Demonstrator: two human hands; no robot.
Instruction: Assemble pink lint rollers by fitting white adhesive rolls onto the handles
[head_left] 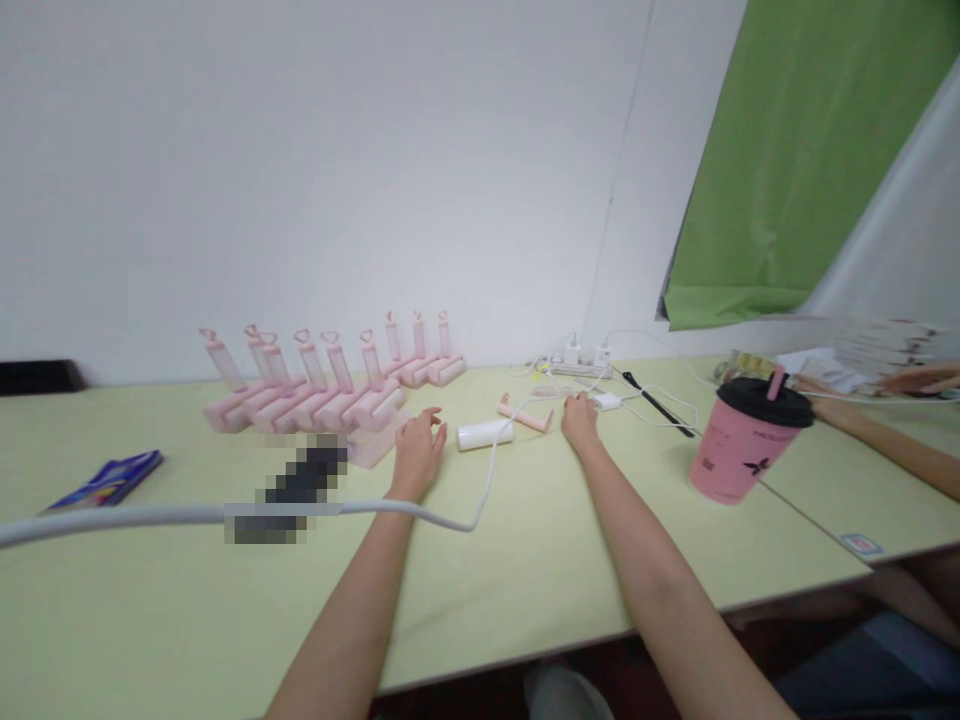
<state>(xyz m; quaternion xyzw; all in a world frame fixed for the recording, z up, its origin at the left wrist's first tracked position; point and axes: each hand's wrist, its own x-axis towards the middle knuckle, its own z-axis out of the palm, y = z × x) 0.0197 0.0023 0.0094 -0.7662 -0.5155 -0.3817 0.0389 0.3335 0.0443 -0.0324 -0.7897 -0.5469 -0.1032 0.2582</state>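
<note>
Pink units (381,402) stood centre-left; white cylinder (476,436) seemed unfinished.
My left hand (418,452) lay open; I couldn't tell whether my right hand (581,424) gripped anything.

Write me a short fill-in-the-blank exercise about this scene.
1. A pink ____ sticks up from the black lid of the cup.
2. The cylinder lying on the table between the wearer's left hand and right hand is ____ in colour.
3. The curtain hanging against the wall is ____.
4. In the picture, the cup stands to the ____ of both those hands.

Missing words: straw; white; green; right.
</note>
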